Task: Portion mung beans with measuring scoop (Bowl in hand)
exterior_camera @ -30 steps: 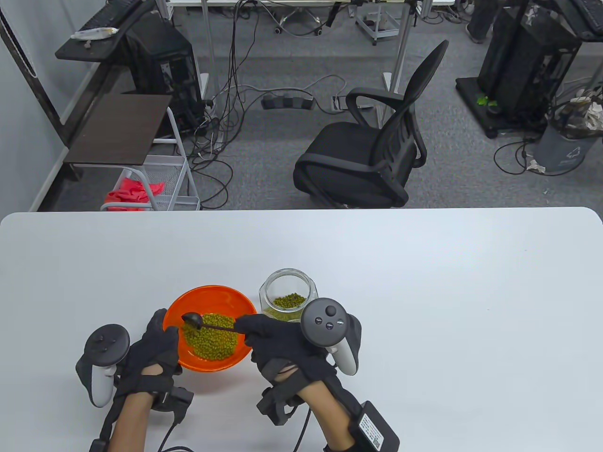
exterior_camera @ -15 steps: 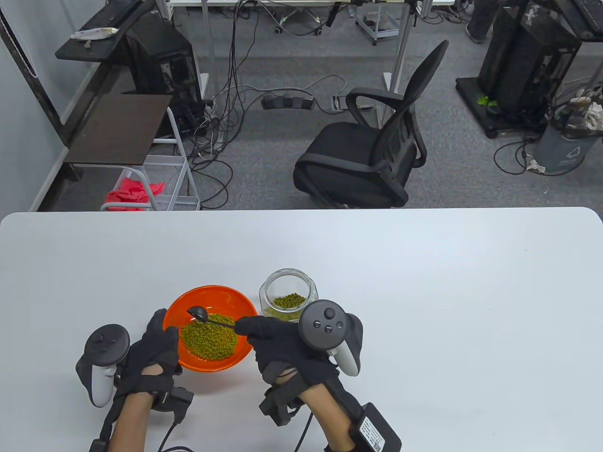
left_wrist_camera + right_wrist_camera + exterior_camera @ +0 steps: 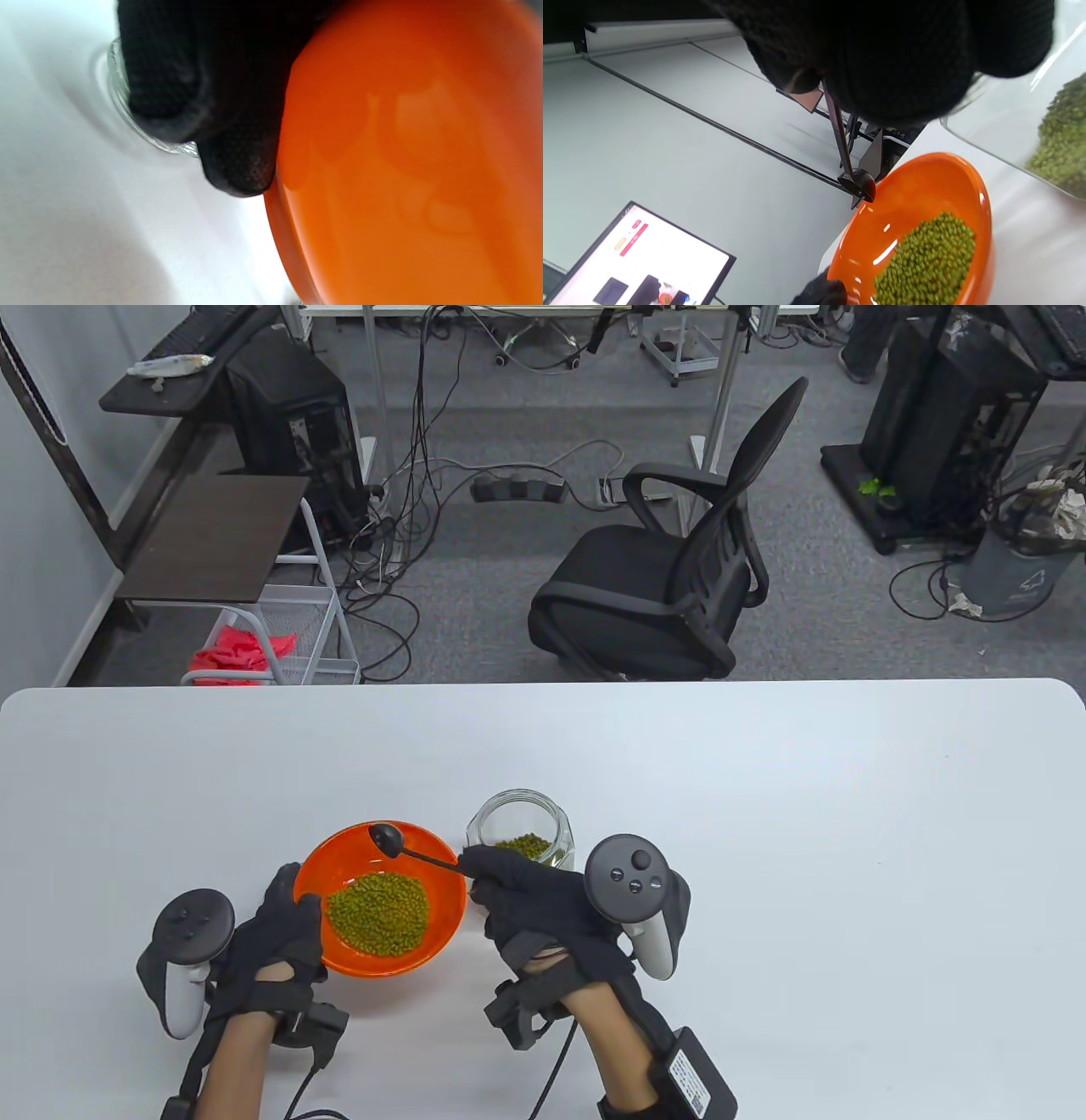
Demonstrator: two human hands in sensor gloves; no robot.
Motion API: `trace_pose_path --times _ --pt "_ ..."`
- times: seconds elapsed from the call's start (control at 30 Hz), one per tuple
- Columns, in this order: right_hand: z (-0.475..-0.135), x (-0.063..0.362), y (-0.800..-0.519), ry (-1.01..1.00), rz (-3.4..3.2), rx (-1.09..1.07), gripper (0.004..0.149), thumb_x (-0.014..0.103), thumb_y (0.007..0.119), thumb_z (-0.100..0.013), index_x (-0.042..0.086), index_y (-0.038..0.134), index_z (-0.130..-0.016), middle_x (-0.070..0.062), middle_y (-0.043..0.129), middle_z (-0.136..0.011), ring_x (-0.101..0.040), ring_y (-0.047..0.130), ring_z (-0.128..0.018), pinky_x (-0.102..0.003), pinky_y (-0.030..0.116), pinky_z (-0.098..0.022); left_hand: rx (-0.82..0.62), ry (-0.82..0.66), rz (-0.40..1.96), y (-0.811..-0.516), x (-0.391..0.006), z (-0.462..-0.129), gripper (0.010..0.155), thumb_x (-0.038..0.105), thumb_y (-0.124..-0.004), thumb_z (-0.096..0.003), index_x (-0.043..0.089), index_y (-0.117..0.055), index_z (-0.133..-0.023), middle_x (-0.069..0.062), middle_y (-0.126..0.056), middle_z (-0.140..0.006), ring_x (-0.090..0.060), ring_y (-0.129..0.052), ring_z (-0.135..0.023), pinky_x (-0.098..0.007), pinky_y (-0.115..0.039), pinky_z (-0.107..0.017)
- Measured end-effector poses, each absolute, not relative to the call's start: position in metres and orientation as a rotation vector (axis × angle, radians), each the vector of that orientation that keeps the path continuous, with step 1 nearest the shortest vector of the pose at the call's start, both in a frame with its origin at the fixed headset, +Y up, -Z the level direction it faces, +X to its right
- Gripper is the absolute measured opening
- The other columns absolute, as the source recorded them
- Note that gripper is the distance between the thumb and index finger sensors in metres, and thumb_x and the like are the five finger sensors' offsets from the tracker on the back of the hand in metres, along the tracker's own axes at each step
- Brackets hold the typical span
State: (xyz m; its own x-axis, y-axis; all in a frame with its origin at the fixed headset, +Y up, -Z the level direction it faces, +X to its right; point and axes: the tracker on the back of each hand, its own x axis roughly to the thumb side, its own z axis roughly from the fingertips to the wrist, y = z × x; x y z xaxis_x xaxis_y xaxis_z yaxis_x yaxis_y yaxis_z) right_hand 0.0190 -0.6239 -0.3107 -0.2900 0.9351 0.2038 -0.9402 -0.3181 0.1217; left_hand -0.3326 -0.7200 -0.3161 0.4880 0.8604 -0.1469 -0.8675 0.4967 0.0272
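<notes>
An orange bowl (image 3: pixel 339 857) with a heap of green mung beans (image 3: pixel 378 909) is held at its left rim by my left hand (image 3: pixel 284 920), thumb over the edge. My right hand (image 3: pixel 509 891) pinches the handle of a small black measuring scoop (image 3: pixel 387 838), whose cup hovers over the bowl's far rim. A glass jar (image 3: pixel 543 814) with mung beans stands just right of the bowl, partly behind my right hand. In the right wrist view the scoop (image 3: pixel 859 184) hangs above the bowl (image 3: pixel 925 186). The left wrist view shows the bowl's underside (image 3: pixel 403 161) against my fingers (image 3: pixel 237 169).
The white table (image 3: pixel 764 814) stretches far to the right and back. Beyond its far edge stand a black office chair (image 3: pixel 662 577) and a wire cart (image 3: pixel 280 636). A monitor (image 3: pixel 640 258) shows in the right wrist view.
My right hand has lifted the scoop out of the beans and moved it up and to the right, toward the jar. The left hand and bowl have stayed in place.
</notes>
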Motion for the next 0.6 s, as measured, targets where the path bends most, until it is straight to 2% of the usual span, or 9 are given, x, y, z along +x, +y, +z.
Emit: trace_pose_path --times 0.6 --pt "-0.316 0.108 -0.624 -0.281 1.761 -0.073 0.043 0.012 0.079 -0.046 0.000 0.082 -0.087 -0.034 0.088 -0.072 -0.032 0.100 -0.033 -0.061 0.077 -0.040 -0.105 0.137 1.013 -0.722 -0.329 -0.318 0.063 0.039 -0.061 -0.0559 0.006 -0.046 -0.108 -0.013 -0.076 -0.093 -0.022 -0.115 -0.039 -0.023 -0.096 -0.020"
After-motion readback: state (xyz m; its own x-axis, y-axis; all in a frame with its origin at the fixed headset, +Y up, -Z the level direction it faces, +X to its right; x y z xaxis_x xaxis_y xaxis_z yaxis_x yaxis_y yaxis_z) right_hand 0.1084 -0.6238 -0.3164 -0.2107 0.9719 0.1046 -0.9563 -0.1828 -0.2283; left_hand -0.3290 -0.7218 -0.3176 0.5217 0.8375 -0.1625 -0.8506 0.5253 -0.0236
